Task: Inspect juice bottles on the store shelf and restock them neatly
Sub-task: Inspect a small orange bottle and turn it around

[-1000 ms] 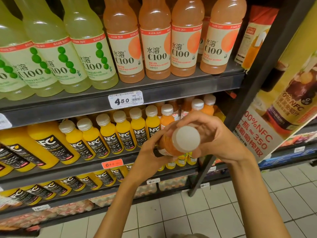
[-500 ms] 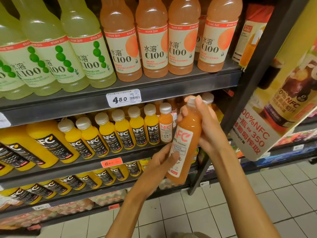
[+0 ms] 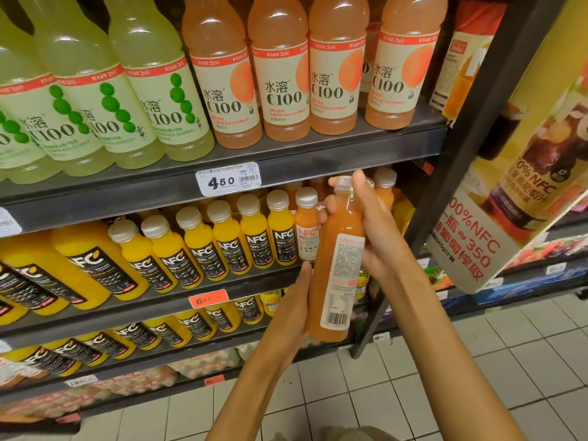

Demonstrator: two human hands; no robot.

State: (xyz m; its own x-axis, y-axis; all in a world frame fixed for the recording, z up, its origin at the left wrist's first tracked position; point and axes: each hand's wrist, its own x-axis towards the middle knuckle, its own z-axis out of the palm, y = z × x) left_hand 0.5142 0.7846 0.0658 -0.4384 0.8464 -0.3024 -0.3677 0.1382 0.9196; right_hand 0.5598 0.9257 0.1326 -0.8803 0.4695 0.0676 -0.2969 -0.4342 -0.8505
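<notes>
An orange NFC juice bottle (image 3: 337,265) with a white cap stands upright in front of the middle shelf, its back label and barcode turned toward me. My right hand (image 3: 372,230) grips its neck and upper body from the right. My left hand (image 3: 296,310) cups its lower left side and base. Just behind it on the middle shelf (image 3: 178,294) stands a matching orange NFC bottle (image 3: 306,230), then a row of yellow NFC bottles (image 3: 229,237) running left.
The top shelf (image 3: 318,160) carries pale green and peach C100 bottles above a 4.50 price tag (image 3: 228,181). A dark shelf upright (image 3: 445,186) and a hanging NFC poster (image 3: 509,218) stand to the right. Lower shelves hold more yellow bottles; tiled floor lies below.
The bottle went from cap pointing at me to upright, then was turned so its back label with barcode faces me. My left hand slid down to its base.
</notes>
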